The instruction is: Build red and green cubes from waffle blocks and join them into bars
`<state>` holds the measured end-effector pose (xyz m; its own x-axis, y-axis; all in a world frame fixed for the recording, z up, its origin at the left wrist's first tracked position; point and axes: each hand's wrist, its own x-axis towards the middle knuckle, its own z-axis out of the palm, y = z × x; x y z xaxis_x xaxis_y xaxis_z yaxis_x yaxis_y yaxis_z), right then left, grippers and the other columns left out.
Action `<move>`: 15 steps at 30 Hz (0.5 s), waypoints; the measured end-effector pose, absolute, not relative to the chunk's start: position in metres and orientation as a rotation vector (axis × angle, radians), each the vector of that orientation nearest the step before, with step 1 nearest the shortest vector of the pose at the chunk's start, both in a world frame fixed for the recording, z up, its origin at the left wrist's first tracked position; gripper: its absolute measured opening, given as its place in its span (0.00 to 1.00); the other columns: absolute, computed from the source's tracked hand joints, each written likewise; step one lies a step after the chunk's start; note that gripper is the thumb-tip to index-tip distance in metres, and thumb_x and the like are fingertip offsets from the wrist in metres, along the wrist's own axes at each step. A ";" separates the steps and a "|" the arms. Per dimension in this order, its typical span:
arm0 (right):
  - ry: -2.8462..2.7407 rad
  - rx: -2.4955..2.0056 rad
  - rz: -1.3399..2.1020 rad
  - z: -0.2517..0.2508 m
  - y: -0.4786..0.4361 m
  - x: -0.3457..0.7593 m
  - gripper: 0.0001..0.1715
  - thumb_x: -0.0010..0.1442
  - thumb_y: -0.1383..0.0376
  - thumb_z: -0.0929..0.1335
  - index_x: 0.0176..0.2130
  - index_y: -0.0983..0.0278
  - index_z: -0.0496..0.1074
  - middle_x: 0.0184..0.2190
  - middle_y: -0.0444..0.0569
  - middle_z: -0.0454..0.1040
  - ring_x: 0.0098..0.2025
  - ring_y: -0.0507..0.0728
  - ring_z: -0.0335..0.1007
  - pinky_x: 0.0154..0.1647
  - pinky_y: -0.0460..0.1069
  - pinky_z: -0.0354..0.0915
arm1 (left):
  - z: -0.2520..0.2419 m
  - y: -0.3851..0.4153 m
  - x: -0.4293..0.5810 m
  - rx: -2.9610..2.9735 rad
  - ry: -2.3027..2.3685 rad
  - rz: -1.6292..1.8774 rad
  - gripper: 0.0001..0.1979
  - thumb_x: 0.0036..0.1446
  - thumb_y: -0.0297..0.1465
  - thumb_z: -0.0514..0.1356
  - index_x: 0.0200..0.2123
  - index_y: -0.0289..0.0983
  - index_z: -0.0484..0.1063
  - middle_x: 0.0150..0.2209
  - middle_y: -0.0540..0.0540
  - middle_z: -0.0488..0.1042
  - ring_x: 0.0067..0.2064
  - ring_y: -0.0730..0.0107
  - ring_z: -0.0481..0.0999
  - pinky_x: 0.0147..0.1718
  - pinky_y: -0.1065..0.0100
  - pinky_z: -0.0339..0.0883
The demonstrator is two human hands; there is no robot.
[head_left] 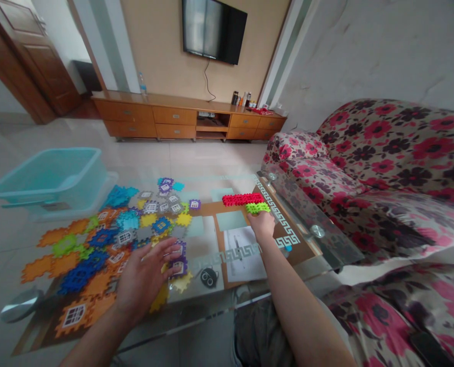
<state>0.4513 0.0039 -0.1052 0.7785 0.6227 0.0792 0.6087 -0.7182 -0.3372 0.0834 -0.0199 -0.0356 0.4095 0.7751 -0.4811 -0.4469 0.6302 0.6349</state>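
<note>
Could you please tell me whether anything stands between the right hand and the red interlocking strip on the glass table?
Yes: the lime-green interlocking tiles lie directly between the right hand and the red interlocking strip, with the hand touching them.

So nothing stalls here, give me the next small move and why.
Probably press the lime-green gear tiles against the red tile strip: the right hand is at the green ones, which lie right by the red, while the left hand is open over the loose tiles.
</note>
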 end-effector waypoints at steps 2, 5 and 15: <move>-0.944 -2.625 0.057 -0.105 0.004 0.451 0.25 0.56 0.52 0.70 0.39 0.73 0.79 0.37 0.68 0.80 0.43 0.69 0.79 0.43 0.55 0.71 | -0.037 -0.020 0.083 0.443 0.830 0.800 0.26 0.55 0.44 0.55 0.49 0.32 0.75 0.45 0.36 0.76 0.48 0.52 0.74 0.40 0.57 0.73; -0.948 -2.628 0.055 -0.104 0.003 0.450 0.26 0.56 0.52 0.69 0.39 0.73 0.79 0.37 0.68 0.80 0.44 0.69 0.79 0.43 0.55 0.71 | -0.038 -0.019 0.082 0.438 0.822 0.790 0.26 0.55 0.44 0.55 0.50 0.31 0.74 0.46 0.35 0.76 0.48 0.52 0.74 0.39 0.57 0.73; -0.968 -2.633 0.052 -0.103 0.002 0.449 0.25 0.57 0.52 0.69 0.39 0.72 0.79 0.38 0.68 0.80 0.45 0.68 0.78 0.44 0.54 0.71 | -0.035 -0.021 0.083 0.434 0.808 0.802 0.26 0.56 0.44 0.55 0.49 0.31 0.74 0.44 0.35 0.77 0.46 0.52 0.75 0.40 0.57 0.73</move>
